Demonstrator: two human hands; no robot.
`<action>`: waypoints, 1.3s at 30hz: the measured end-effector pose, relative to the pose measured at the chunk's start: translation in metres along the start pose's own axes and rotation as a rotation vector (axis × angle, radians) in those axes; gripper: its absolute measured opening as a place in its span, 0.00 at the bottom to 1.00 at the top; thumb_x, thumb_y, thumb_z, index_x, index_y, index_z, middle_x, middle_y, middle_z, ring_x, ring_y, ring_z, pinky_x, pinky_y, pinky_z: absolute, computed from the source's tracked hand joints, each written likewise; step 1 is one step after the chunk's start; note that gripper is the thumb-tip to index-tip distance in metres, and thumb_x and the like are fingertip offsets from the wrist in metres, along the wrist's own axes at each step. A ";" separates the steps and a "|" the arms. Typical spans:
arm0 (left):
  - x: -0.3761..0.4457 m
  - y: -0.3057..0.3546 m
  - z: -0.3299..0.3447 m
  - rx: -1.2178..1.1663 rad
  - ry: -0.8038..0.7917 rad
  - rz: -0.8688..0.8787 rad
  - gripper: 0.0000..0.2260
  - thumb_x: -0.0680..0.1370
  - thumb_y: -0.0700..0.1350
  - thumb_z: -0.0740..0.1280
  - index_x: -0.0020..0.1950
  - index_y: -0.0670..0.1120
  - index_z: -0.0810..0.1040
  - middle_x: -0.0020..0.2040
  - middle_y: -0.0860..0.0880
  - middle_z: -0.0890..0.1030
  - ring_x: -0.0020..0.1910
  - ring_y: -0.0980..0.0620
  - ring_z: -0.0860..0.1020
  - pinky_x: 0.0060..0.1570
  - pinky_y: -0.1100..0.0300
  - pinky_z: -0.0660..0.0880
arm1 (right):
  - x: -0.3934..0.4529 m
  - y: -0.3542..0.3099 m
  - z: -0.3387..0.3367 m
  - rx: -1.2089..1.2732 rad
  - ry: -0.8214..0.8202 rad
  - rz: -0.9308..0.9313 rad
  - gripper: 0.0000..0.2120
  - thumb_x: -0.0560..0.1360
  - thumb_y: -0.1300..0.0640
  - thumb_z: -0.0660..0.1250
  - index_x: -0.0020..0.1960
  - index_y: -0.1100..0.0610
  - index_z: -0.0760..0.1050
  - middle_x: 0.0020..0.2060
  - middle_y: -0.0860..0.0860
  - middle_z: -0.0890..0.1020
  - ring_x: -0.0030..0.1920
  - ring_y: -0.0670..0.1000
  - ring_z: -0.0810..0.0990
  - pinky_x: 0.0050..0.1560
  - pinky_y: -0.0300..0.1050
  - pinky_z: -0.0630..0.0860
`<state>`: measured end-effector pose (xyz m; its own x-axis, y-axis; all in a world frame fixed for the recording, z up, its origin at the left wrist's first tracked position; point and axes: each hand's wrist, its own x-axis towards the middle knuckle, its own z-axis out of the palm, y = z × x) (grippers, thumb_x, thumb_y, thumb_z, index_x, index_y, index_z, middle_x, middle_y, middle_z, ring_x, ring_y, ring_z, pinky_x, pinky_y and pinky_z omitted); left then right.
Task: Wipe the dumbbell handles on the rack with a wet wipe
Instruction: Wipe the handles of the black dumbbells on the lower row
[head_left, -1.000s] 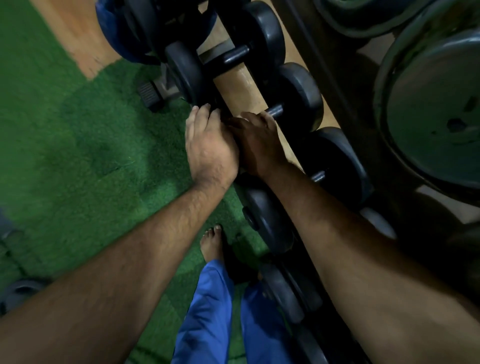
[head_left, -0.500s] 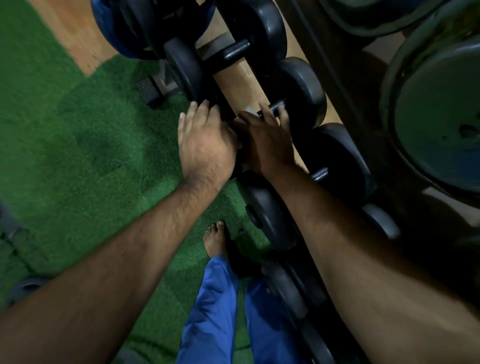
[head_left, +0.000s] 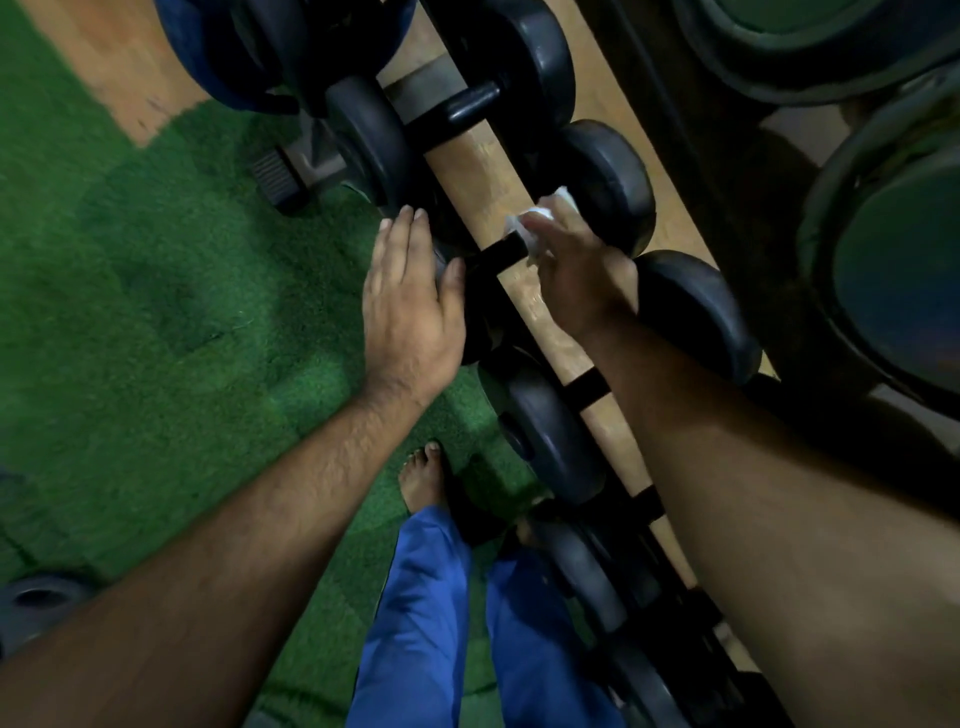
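Observation:
Several black dumbbells lie side by side on a low rack (head_left: 613, 431) that runs from top middle to bottom right. My right hand (head_left: 582, 270) holds a crumpled white wet wipe (head_left: 530, 228) against the dark handle (head_left: 501, 249) of the middle dumbbell, near its far head (head_left: 608, 182). My left hand (head_left: 410, 306) rests flat, fingers straight, on that dumbbell's near head, which it mostly hides. The neighbouring dumbbell's handle (head_left: 462, 111) shows above, and another dumbbell's near head (head_left: 545, 431) lies below.
Green turf (head_left: 182, 312) covers the floor on the left, with wooden floor (head_left: 119, 73) beyond it. My bare foot (head_left: 421, 478) and blue trouser legs (head_left: 431, 613) stand close to the rack. Large weight plates (head_left: 893, 270) hang at the right. A rack foot (head_left: 280, 176) sticks out onto the turf.
My right hand has slid along the handle away from my left hand toward the far head, uncovering the handle and the white wipe. My left hand stays on the near head.

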<state>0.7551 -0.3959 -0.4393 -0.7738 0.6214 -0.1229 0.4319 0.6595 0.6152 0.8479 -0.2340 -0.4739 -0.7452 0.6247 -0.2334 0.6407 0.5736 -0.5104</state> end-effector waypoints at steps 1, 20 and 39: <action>0.000 -0.002 0.000 -0.054 -0.006 -0.002 0.26 0.83 0.50 0.55 0.79 0.41 0.59 0.80 0.45 0.59 0.80 0.47 0.53 0.78 0.53 0.52 | 0.003 0.000 0.000 0.022 0.021 0.052 0.15 0.80 0.48 0.55 0.63 0.41 0.74 0.67 0.41 0.71 0.58 0.49 0.78 0.53 0.43 0.73; -0.003 -0.004 -0.003 -0.066 -0.004 0.000 0.25 0.84 0.50 0.54 0.78 0.40 0.60 0.79 0.43 0.61 0.79 0.46 0.55 0.77 0.54 0.54 | 0.009 -0.011 0.018 0.029 0.153 0.082 0.18 0.78 0.47 0.53 0.58 0.47 0.79 0.69 0.45 0.73 0.63 0.52 0.76 0.56 0.45 0.76; -0.002 -0.004 -0.004 -0.025 -0.014 0.003 0.25 0.83 0.51 0.53 0.78 0.40 0.62 0.78 0.43 0.62 0.79 0.45 0.57 0.77 0.51 0.57 | 0.020 -0.036 0.002 -0.031 -0.237 -0.028 0.19 0.75 0.39 0.58 0.54 0.49 0.79 0.52 0.51 0.81 0.53 0.58 0.81 0.47 0.42 0.70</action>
<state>0.7532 -0.4013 -0.4388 -0.7656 0.6297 -0.1320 0.4225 0.6468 0.6349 0.8096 -0.2435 -0.4612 -0.7828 0.4690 -0.4090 0.6220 0.6070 -0.4946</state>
